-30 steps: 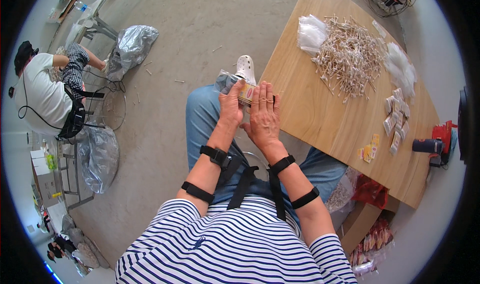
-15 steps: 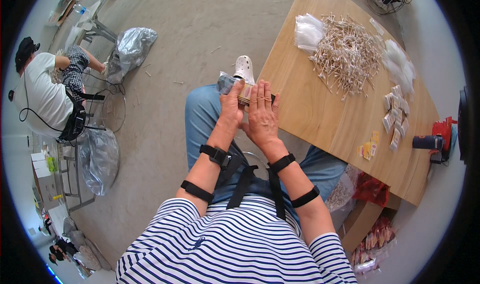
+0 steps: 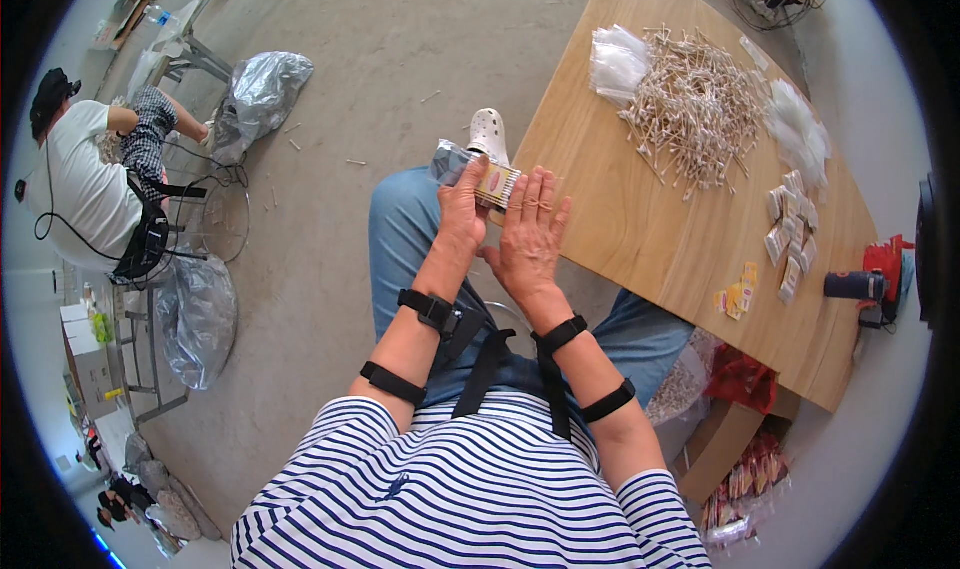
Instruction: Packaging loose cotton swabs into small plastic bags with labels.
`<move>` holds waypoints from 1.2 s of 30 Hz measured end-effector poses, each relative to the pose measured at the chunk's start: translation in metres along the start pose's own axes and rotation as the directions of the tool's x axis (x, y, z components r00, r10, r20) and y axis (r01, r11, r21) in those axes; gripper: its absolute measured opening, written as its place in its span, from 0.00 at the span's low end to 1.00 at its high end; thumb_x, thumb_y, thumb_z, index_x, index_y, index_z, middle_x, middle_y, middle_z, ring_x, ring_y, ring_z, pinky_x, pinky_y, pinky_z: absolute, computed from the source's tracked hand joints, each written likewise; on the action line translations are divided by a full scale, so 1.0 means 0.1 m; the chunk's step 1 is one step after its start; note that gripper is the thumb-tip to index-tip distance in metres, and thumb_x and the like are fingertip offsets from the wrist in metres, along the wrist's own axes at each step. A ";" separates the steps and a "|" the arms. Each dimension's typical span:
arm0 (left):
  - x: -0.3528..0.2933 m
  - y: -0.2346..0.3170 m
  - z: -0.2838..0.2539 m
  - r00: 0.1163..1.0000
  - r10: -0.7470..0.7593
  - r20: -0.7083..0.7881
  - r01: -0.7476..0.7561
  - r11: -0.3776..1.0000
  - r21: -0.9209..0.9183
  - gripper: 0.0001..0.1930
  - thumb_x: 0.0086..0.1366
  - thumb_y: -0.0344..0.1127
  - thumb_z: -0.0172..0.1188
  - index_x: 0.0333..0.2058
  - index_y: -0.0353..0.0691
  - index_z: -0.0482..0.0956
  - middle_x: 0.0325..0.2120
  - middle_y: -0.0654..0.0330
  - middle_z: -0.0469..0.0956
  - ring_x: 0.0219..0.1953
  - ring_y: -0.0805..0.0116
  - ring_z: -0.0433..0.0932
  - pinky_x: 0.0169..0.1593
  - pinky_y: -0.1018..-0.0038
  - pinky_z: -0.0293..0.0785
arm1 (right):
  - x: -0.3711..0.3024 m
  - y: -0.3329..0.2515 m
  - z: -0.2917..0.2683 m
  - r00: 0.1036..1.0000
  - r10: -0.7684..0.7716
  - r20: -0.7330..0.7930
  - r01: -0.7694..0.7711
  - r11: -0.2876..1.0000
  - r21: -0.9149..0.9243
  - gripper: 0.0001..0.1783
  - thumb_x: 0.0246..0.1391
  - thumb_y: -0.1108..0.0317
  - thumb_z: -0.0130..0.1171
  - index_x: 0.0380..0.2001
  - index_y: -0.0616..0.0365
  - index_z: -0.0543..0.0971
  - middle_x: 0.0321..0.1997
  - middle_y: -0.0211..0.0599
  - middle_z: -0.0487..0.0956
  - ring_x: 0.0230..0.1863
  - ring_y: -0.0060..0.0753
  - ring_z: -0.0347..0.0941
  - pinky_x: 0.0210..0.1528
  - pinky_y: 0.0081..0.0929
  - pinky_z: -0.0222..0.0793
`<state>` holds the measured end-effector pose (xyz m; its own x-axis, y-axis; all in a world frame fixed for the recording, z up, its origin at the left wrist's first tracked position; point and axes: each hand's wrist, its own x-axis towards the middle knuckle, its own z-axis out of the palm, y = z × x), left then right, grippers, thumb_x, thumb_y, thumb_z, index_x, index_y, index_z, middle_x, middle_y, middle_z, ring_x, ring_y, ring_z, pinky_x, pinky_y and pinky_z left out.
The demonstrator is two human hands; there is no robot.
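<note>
left hand (image 3: pixel 462 219) wrapped around a small clear plastic packet of thin wooden sticks with a yellow-and-red label (image 3: pixel 486 177), thumb side up, gripping it at the near end. right hand (image 3: pixel 527 239) flat and open against the packet's right side, fingers (image 3: pixel 540 194) straight and together, pressing rather than clasping. packet held above the lap, just off the near-left edge of the light wooden table (image 3: pixel 640 229), not resting on it.

on the table: a loose heap of thin pale wooden sticks (image 3: pixel 690 104), uncontained, spread wide. beside the heap on its far-left, a stack of empty clear plastic bags (image 3: pixel 617 61). on its right, a fluffy white pile (image 3: pixel 800 134), contents too small to tell. nearer, a cluster of small filled clear packets (image 3: pixel 785 224) lying side by side, and a few small yellow labels (image 3: pixel 735 299) near the table's right edge.

under the table at lower right, a clear bag of red-and-yellow packets (image 3: pixel 745 489).
</note>
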<state>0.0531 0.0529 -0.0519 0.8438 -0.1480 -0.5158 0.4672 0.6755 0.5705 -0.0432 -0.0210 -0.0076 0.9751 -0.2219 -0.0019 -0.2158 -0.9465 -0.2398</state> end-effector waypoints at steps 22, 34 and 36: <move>0.01 0.01 0.01 0.999 0.037 0.012 -0.037 0.999 0.036 0.12 0.60 0.32 0.70 0.41 0.38 0.80 0.35 0.64 0.80 0.34 0.70 0.81 0.36 0.70 0.82 | -0.07 -0.11 0.12 0.992 0.064 -0.113 -0.061 0.998 0.034 0.62 0.37 0.50 0.75 0.68 0.71 0.55 0.77 0.57 0.48 0.79 0.56 0.37 0.76 0.60 0.28; 0.02 0.01 -0.02 0.997 0.063 0.040 -0.065 0.996 0.055 0.10 0.61 0.32 0.69 0.39 0.38 0.80 0.36 0.62 0.81 0.36 0.68 0.81 0.40 0.69 0.82 | 0.09 -0.05 -0.07 0.994 0.080 -0.081 -0.078 0.997 0.028 0.63 0.34 0.50 0.76 0.70 0.63 0.55 0.76 0.58 0.47 0.78 0.58 0.37 0.75 0.62 0.31; 0.02 0.01 -0.01 0.996 0.074 0.045 -0.077 0.995 0.065 0.12 0.60 0.31 0.69 0.41 0.37 0.80 0.37 0.62 0.80 0.37 0.68 0.81 0.40 0.69 0.82 | 0.10 -0.04 -0.08 0.996 0.079 -0.051 -0.078 0.997 0.020 0.64 0.33 0.49 0.77 0.70 0.62 0.55 0.76 0.58 0.47 0.78 0.58 0.36 0.75 0.62 0.31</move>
<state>0.0552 0.0541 -0.0532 0.8872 -0.1295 -0.4429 0.4169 0.6362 0.6492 -0.0333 -0.0211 0.0015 0.9511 -0.3075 0.0288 -0.2901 -0.9216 -0.2579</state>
